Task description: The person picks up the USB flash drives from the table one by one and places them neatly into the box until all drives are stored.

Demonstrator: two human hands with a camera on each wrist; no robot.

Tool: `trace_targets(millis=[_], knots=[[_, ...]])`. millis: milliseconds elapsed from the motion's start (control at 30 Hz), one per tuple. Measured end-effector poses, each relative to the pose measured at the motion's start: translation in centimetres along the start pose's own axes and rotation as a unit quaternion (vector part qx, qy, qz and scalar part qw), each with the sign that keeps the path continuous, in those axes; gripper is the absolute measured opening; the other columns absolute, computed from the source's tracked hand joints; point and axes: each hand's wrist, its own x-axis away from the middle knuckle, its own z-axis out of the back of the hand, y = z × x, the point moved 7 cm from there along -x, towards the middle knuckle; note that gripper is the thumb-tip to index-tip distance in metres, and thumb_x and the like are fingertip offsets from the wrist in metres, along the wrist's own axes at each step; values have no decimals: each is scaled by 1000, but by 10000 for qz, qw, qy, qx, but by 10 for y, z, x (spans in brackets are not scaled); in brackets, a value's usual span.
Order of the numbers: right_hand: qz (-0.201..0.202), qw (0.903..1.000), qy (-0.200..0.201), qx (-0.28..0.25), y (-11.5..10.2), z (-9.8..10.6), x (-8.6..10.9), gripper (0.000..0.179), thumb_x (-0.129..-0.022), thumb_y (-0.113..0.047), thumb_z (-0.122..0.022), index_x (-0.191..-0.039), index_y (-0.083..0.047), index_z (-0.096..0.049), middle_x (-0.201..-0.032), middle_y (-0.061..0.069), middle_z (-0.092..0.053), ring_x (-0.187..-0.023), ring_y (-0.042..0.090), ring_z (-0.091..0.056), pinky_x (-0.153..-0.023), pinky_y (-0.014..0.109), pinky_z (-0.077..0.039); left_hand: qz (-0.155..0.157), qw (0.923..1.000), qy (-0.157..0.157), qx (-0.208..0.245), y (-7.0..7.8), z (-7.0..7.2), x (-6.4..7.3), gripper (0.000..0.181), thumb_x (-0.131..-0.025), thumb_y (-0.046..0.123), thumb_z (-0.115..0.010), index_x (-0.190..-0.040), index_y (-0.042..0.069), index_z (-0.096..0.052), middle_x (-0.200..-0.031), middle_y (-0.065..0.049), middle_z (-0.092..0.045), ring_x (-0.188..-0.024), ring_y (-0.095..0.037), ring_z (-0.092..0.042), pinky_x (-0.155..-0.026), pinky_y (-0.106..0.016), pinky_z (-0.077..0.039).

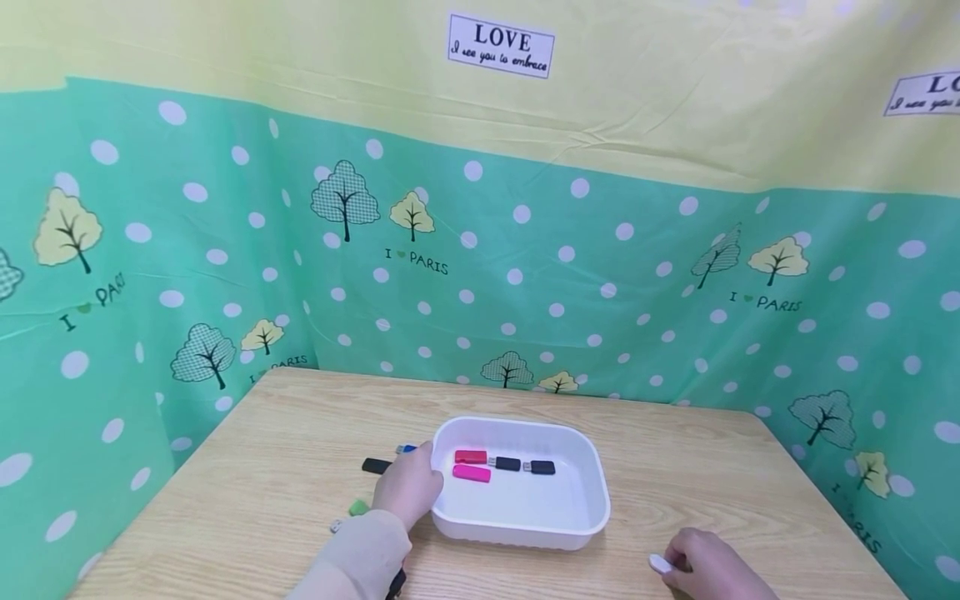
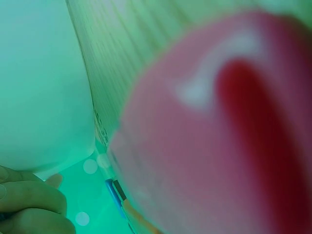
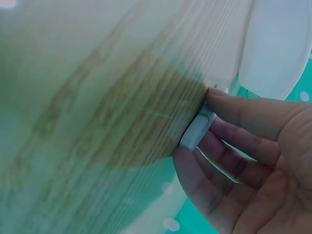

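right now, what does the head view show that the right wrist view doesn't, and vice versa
Only the head view: the left hand, and pink and black USB sticks inside the white tub. Only the right wrist view: the right palm. Both: the right hand pinching a small white stick, plus tub, wooden table and dotted green curtain.
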Motion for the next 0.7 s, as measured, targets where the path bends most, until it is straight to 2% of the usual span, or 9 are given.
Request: trace_targets(millis=[133, 300, 567, 700], knots=[[-6, 9999, 8, 152, 0, 0, -1, 7, -83, -12, -77, -84, -9, -71, -75, -1, -60, -68, 15, -51, -65, 31, -49, 21, 10000, -2, 29, 0, -1, 0, 43, -93, 9, -58, -135, 2, -56, -121, -18, -68, -100, -29, -70, -83, -48, -59], [-136, 9996, 6, 262, 0, 1, 0, 13, -84, -22, -76, -84, -10, -72, -74, -2, -60, -67, 16, -51, -65, 31, -47, 36, 9999, -24, 118, 0, -1, 0, 44, -93, 9, -57, -137, 3, -55, -124, -18, -67, -102, -30, -69, -85, -48, -59], [-148, 9998, 91, 37, -11, 15, 8, 15, -84, -24, -77, -88, -10, -73, -80, -3, -67, -72, 15, -55, -72, 41, -56, 26, 9999, -69, 138, 0, -1, 0, 45, -93, 8, -57, -138, 4, -54, -124, -18, -68, -102, -29, -70, -85, -47, -59], [-123, 9997, 209, -95, -19, 23, 10, 13, -84, -24, -77, -85, -12, -72, -79, -4, -66, -73, 16, -54, -73, 41, -56, 35, 9999, -80, 135, 0, -2, 0, 45, -93, 8, -57, -138, 3, -54, -124, -18, -67, -101, -29, -70, -84, -47, -59]])
